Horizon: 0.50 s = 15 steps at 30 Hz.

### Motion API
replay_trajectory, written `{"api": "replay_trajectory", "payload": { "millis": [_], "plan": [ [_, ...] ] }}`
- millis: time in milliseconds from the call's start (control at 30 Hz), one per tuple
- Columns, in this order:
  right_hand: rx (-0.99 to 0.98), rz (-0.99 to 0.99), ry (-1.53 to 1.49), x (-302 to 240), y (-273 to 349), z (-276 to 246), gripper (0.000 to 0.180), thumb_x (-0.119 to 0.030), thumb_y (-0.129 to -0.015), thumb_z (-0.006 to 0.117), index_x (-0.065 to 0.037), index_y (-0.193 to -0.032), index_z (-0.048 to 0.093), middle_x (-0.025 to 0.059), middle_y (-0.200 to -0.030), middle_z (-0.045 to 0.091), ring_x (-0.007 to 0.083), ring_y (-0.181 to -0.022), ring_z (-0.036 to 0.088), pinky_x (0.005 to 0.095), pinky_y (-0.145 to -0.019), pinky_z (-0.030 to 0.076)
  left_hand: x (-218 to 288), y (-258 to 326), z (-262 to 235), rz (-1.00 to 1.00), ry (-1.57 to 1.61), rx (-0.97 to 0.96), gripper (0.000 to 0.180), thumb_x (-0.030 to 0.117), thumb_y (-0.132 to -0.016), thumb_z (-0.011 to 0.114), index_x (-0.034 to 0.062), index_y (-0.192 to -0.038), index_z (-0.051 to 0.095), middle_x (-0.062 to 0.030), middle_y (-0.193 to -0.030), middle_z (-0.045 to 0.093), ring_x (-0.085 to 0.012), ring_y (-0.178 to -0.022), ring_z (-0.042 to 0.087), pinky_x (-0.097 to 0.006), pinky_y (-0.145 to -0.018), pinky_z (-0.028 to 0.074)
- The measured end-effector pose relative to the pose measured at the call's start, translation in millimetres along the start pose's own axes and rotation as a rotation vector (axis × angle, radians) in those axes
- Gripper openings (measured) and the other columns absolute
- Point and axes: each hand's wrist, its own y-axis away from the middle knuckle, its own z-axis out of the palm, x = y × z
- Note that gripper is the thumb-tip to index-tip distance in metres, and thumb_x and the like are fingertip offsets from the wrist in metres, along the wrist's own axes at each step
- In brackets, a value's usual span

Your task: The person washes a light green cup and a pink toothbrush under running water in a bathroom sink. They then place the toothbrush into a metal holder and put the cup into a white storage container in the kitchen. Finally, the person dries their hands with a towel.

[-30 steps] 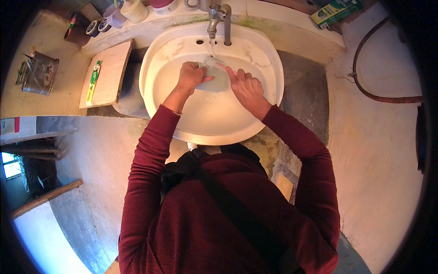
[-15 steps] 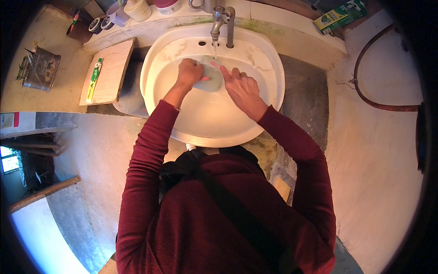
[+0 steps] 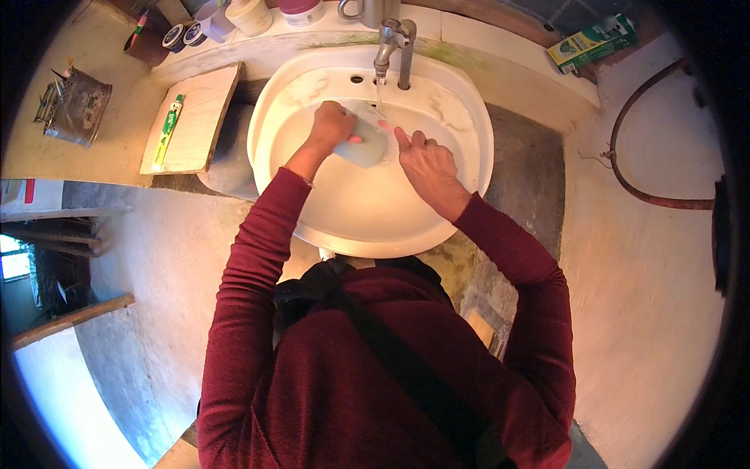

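Observation:
Over the white washbasin [image 3: 367, 245], my left hand [image 3: 331, 127] is closed around the near side of a pale, translucent cup-like vessel [image 3: 366, 147], tilted under the tap. A thin stream of water falls from the metal tap [image 3: 385, 51] beside its rim. To the right, my right hand [image 3: 430, 164] has its fingers curled. A slim pinkish thing [image 3: 385, 125] sticks out from its fingertips toward the vessel and the water; it is too small to name for sure. My right hand looks apart from the vessel.
Left of the basin, a toothpaste tube [image 3: 167, 133] lies on a wooden board [image 3: 205, 117]. Jars, including a cream tub [image 3: 248, 17], and a metal mug [image 3: 373, 11] line the back ledge. A green-yellow box [image 3: 592, 43] sits at back right, near a hose [image 3: 625, 168].
The whole view has shifted slightly. My right hand has drawn back to the right, away from the vessel, which now tilts more toward the right. The water still runs.

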Motion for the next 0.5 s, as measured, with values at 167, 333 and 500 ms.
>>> {"api": "replay_trajectory", "payload": {
  "millis": [167,333,500],
  "plan": [
    [-0.001,0.059,-0.04,1,-4,16,0.037,-0.005,-0.077,0.053,-0.002,-0.113,0.051,0.012,-0.072,0.054,0.0222,-0.057,0.061,0.0328,-0.047,0.05,10,7,6,-0.059,0.145,-0.083,0.021,0.004,-0.077,0.058,-0.0121,-0.064,0.057,-0.0153,-0.064,0.059,-0.0224,-0.05,0.063,-0.03,-0.041,0.05],
    [-0.101,0.226,-0.273,8,5,-4,0.05,0.0,-0.075,0.049,-0.009,-0.124,0.048,0.015,-0.073,0.054,0.0292,-0.057,0.06,0.0397,-0.054,0.05,-26,3,6,-0.045,0.347,-0.065,0.021,0.002,-0.079,0.058,-0.0096,-0.062,0.056,-0.0108,-0.066,0.059,-0.0149,-0.053,0.06,-0.026,-0.044,0.052],
    [0.05,0.329,-0.443,-10,-6,11,0.055,0.003,-0.075,0.047,-0.012,-0.128,0.047,0.0166,-0.074,0.054,0.033,-0.058,0.059,0.0422,-0.054,0.049,-29,10,21,-0.005,0.321,-0.092,0.018,0.004,-0.086,0.053,-0.0094,-0.078,0.062,-0.0074,-0.076,0.061,-0.0113,-0.062,0.058,-0.022,-0.057,0.054]
  ]
}}
